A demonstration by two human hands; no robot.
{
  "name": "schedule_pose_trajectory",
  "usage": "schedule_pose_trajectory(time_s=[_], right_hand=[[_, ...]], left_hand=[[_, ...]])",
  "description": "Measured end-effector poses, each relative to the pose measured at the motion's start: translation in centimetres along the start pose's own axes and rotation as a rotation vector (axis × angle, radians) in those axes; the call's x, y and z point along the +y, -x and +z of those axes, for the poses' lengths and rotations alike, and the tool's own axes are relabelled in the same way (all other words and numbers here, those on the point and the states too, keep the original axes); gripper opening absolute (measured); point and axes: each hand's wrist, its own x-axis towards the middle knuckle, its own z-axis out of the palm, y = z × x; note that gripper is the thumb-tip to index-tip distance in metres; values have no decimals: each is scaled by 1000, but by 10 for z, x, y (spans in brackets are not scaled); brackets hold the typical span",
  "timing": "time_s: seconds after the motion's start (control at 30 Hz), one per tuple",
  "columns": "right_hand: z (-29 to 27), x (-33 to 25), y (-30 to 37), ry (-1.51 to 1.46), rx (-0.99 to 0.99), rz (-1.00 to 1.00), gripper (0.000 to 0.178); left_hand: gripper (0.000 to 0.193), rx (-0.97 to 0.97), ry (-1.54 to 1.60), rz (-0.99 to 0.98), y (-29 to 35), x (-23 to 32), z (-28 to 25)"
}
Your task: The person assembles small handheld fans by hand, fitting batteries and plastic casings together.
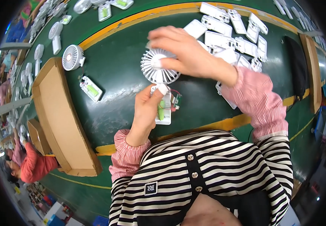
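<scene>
My left hand grips the opened white handle of a handheld fan, with its thumb near the neck. Inside the handle lies a green battery. A small green circuit board hangs at its right side on thin wires. Over the round slatted fan head is my right hand, its fingers stretched apart and slightly blurred, the covered thumb tip lying across the grille's middle. Part of the fan head is hidden beneath that hand.
White handle shells lie heaped at the far right. Another fan head, wired to an open handle, rests on the left. A cardboard tray stands at the left edge. More fans lie beyond the yellow strip; a co-worker is at far left.
</scene>
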Motion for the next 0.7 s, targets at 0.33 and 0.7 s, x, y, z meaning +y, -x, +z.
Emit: schedule_pose_trajectory(time_s=[0.33,0.7], right_hand=[[21,-45,58,-2,154,-82,39],[5,-41,46,66,-70,-145,22]], left_hand=[[25,-13,201,-107,-9,4,-11],[24,34,141,-139,-6,8,-7]])
